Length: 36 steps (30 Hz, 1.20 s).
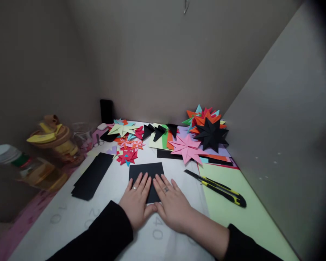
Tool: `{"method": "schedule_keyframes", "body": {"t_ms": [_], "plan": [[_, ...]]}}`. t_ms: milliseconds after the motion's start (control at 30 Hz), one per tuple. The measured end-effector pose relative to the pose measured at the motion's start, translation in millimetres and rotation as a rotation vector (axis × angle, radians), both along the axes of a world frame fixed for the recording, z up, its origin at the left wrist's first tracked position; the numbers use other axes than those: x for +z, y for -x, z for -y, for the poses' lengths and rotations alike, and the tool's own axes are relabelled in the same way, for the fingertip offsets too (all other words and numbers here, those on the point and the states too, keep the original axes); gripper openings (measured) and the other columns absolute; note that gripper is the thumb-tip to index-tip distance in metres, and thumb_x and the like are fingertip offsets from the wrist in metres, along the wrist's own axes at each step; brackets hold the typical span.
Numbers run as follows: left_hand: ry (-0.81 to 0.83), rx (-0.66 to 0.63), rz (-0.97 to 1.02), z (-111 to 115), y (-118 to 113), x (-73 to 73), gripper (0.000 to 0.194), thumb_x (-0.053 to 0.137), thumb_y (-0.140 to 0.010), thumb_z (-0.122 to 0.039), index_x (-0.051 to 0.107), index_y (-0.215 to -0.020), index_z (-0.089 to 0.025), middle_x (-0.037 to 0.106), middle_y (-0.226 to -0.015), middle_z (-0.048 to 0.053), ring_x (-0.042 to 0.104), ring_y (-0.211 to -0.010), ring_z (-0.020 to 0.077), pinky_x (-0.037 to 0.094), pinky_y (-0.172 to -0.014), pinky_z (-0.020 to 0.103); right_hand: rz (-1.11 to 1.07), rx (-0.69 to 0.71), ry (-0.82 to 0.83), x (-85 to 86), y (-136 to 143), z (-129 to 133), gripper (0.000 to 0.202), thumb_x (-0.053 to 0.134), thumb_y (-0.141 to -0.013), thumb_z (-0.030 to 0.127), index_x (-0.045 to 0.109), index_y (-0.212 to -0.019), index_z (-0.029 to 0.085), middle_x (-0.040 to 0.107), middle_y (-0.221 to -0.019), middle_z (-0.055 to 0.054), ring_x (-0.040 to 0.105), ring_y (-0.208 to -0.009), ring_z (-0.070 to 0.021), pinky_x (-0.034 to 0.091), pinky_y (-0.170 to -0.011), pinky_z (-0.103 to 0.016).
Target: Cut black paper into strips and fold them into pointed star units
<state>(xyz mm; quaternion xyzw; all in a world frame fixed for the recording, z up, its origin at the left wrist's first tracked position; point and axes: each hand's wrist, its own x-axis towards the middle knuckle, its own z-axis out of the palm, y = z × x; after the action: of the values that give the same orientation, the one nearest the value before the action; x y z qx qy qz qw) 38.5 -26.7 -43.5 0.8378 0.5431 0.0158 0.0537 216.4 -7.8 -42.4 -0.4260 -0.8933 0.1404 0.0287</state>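
Note:
A square sheet of black paper point(146, 168) lies on the white work surface in front of me. My left hand point(138, 199) rests flat on its left part, fingers stretched out and a ring on one finger. On the right part lies my right hand point(170, 201), also flat with fingers extended and a ring showing. The two thumbs nearly meet near the sheet's lower edge. To the right of my right hand is a black and yellow utility knife point(218, 187) with its blade out. Dark strips of black paper point(93, 175) lie to the left.
Folded paper stars, among them a pink star point(187, 148) and a black star point(211, 134), sit at the back. Small scissors point(99, 140), a black phone point(107, 111) against the wall, and a lidded jar point(40, 172) stand left. Light green paper point(233, 224) covers the right side.

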Motion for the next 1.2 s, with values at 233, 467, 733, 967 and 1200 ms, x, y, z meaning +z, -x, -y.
{"method": "schedule_keyframes", "body": {"t_ms": [233, 467, 733, 967, 1200], "plan": [[-0.039, 0.022, -0.020, 1, -1, -2.1, 0.077, 0.037, -0.082, -0.059, 0.021, -0.143, -0.013, 0.018, -0.149, 0.012, 0.015, -0.137, 0.0316, 0.022, -0.105, 0.051, 0.054, -0.123, 0.010, 1.9, -25, -8, 0.061, 0.035, -0.088, 0.036, 0.022, -0.143, 0.013, 0.013, -0.149, -0.006, 0.013, -0.137, -0.0303, 0.015, -0.107, -0.056], [-0.053, 0.066, -0.091, 16, 17, -0.3, 0.067, 0.039, -0.084, -0.045, 0.026, -0.141, -0.012, 0.023, -0.147, 0.012, 0.021, -0.135, 0.0295, 0.025, -0.104, 0.050, 0.007, -0.136, 0.017, -0.4, -26, -8, 0.061, 0.034, -0.088, 0.038, 0.023, -0.143, 0.015, 0.014, -0.149, -0.004, 0.012, -0.137, -0.0286, 0.013, -0.108, -0.054], [0.024, 0.163, -0.201, -6, 2, 48.3, 0.056, 0.038, -0.085, -0.053, 0.065, -0.109, -0.010, 0.056, -0.122, 0.022, 0.045, -0.121, 0.0340, 0.028, -0.100, 0.053, -0.011, -0.140, -0.001, -4.0, -27, -8, 0.062, 0.035, -0.088, 0.042, 0.024, -0.143, 0.015, 0.017, -0.149, -0.007, 0.011, -0.137, -0.0292, 0.012, -0.108, -0.054], [0.068, -0.050, 0.014, -35, -47, 28.4, 0.066, 0.041, -0.085, -0.042, 0.022, -0.142, -0.013, 0.023, -0.148, 0.012, 0.016, -0.137, 0.0253, 0.022, -0.106, 0.048, -0.037, -0.136, -0.020, -5.3, -29, -6, 0.060, 0.034, -0.088, 0.041, 0.025, -0.143, 0.017, 0.019, -0.149, -0.005, 0.011, -0.137, -0.0282, 0.011, -0.108, -0.053], [-0.053, 0.048, 0.037, -27, -10, 7.2, 0.063, 0.039, -0.086, -0.044, 0.029, -0.140, -0.013, 0.028, -0.146, 0.013, 0.024, -0.135, 0.0255, 0.025, -0.105, 0.047, 0.005, -0.135, -0.005, -2.7, -29, -6, 0.061, 0.035, -0.088, 0.041, 0.024, -0.143, 0.015, 0.016, -0.150, -0.005, 0.010, -0.138, -0.0278, 0.011, -0.109, -0.052]]}}
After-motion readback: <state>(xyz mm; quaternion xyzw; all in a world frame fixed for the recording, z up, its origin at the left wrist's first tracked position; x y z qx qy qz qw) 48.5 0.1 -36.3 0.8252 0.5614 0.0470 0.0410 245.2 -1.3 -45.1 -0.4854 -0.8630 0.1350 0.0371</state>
